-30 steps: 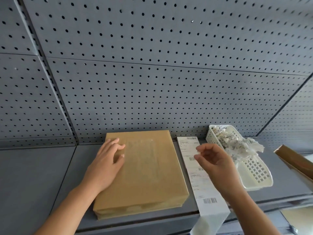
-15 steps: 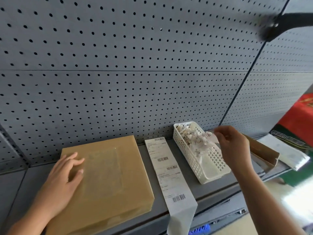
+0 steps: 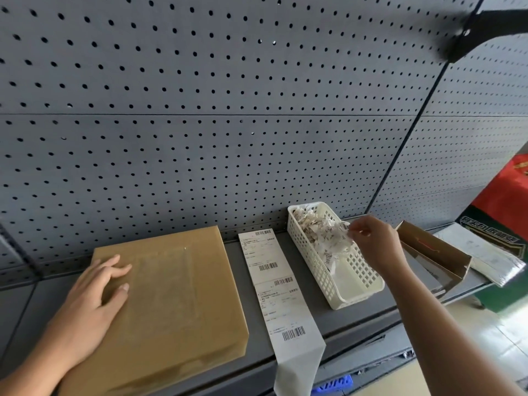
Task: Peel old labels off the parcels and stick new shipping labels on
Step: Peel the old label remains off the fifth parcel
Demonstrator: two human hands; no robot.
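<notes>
A grey pegboard wall (image 3: 228, 138) rose behind a grey shelf (image 3: 357, 318). Toward the shelf's left end, a flat brown parcel (image 3: 177, 295) lay with its near edge at the shelf's front edge; its top showed a pale rectangular patch and bore no label. Just to its right, apart from it, a white strip of new shipping labels (image 3: 274, 292) ran from the back edge to the front edge, its end hanging over the front. At least 2 printed labels with barcodes showed on it.

Right of the strip stood a white perforated basket (image 3: 314, 267), its back half heaped with crumpled old labels (image 3: 323, 235). Toward the right end lay an open cardboard box (image 3: 434, 250), with a silver mailer (image 3: 485, 252) beyond it.

The left hand (image 3: 94, 304) rested flat on the parcel's left side, its grip apart, fingers straight. The right hand (image 3: 377, 244) hung over the basket, its grip drawn together, pinching a paper scrap (image 3: 344, 227) at the top of the heap.
</notes>
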